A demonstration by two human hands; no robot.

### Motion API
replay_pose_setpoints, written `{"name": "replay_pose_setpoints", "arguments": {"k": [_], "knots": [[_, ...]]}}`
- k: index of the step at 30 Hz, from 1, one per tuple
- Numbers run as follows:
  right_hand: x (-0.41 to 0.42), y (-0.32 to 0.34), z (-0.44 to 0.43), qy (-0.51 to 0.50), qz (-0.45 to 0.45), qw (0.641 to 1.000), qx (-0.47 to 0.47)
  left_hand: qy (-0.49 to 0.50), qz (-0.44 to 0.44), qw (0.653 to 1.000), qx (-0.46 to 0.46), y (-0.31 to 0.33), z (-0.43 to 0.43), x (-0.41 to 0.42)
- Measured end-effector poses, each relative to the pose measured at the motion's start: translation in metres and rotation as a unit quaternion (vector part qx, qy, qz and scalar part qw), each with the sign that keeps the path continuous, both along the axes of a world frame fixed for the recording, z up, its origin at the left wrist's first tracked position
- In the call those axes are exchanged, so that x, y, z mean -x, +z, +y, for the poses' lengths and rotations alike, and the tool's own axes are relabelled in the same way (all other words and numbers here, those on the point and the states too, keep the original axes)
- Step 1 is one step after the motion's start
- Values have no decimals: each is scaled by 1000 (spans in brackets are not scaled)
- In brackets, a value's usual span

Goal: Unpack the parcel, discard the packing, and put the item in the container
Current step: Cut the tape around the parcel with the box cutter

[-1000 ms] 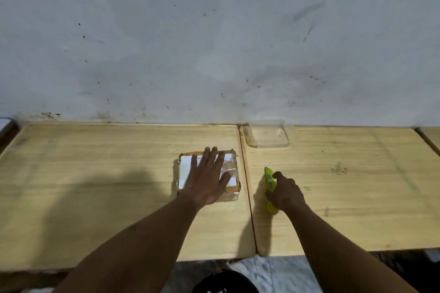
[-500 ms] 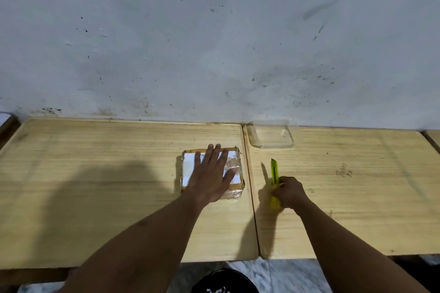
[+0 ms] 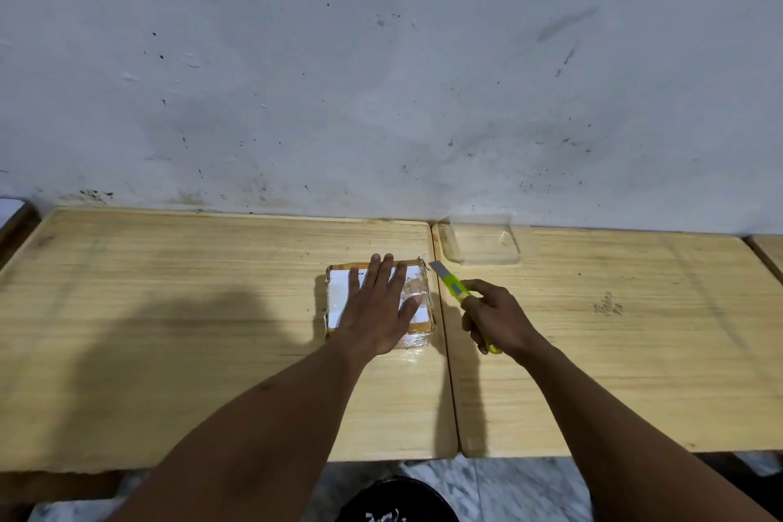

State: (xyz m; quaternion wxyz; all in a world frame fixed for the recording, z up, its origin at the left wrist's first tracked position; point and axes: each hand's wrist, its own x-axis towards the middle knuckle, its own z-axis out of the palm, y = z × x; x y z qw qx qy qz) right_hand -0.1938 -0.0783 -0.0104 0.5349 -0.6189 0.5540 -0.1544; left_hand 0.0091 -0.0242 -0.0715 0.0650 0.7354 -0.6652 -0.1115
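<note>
On the parcel (image 3: 417,297), mid worktop (image 3: 169,309): my left grip (image 3: 377,309) lies flat, fingers straight, pinning it so it won't slide. Right of parcel, right grip (image 3: 498,320) is curled round the yellow utility knife (image 3: 453,286), blade out at its far corner. Just beyond sits the clear container (image 3: 483,244).

A yellow-green cutter (image 3: 459,293), a brown parcel (image 3: 339,301) with white label, pale wood-grain tables (image 3: 169,309).

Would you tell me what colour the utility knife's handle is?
The knife handle is bright yellow-green; head view.
</note>
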Motion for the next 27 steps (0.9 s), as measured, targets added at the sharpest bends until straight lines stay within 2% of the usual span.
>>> {"name": "replay_pose_setpoints", "arguments": {"k": [13,27], "knots": [[-7,3,12,3,27,1000,13,0,-12,1000,-7,1,0,1],[-45,33,16,106,201,972,60,-2,-15,1000,-2,-1,-1,1]]}}
